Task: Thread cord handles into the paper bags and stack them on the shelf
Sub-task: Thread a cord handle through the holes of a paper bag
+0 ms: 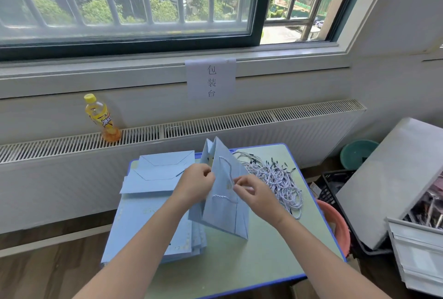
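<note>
A light blue paper bag (224, 217) stands half-opened on the small green table (263, 250). My left hand (197, 182) grips the bag's upper left edge. My right hand (251, 190) pinches a white twisted cord (224, 196) that lies across the bag's front face. A stack of flat blue bags (153, 222) lies to the left on the table. A pile of loose white-and-blue cords (275, 176) with dark tips sits at the back right of the table.
A yellow drink bottle (102, 118) stands on the radiator grille under the window. To the right are a teal basin (358, 153), a pink basin (335, 224), a black crate (335, 186) and a grey board (393, 178) leaning over it.
</note>
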The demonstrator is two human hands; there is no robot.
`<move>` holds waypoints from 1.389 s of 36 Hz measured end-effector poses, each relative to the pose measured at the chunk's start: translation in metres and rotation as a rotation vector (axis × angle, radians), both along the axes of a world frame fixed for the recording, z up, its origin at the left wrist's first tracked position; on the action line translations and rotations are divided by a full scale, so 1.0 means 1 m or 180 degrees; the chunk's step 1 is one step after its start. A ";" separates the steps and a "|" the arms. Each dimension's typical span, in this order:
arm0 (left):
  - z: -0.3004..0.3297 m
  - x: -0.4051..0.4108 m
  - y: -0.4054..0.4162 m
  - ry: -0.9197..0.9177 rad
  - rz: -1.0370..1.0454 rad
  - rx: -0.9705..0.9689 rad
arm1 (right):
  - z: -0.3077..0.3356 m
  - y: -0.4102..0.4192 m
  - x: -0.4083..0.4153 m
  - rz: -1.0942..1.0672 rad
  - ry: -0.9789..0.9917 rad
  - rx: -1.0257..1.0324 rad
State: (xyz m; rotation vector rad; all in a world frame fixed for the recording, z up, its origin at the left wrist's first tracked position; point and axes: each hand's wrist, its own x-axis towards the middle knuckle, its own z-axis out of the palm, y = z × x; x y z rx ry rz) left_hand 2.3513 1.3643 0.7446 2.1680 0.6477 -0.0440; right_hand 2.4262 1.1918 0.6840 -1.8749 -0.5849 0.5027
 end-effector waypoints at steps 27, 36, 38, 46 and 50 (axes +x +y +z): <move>0.006 -0.005 0.050 -0.1116 0.0987 -0.1445 | 0.031 -0.013 0.052 -0.1403 -0.0600 -0.0337; -0.011 -0.011 0.020 -0.0848 0.0936 -0.2193 | 0.025 0.016 0.045 -0.1110 -0.0930 -0.1461; -0.011 -0.009 0.018 -0.0825 0.1036 -0.2075 | 0.019 0.023 0.034 -0.0654 -0.1186 -0.1758; -0.012 -0.001 0.008 -0.0903 0.1283 -0.2098 | 0.040 0.038 -0.031 0.0673 -0.0874 -0.1567; -0.005 0.003 0.004 -0.1026 0.1056 -0.2616 | 0.049 0.035 -0.031 0.0590 -0.1031 -0.1820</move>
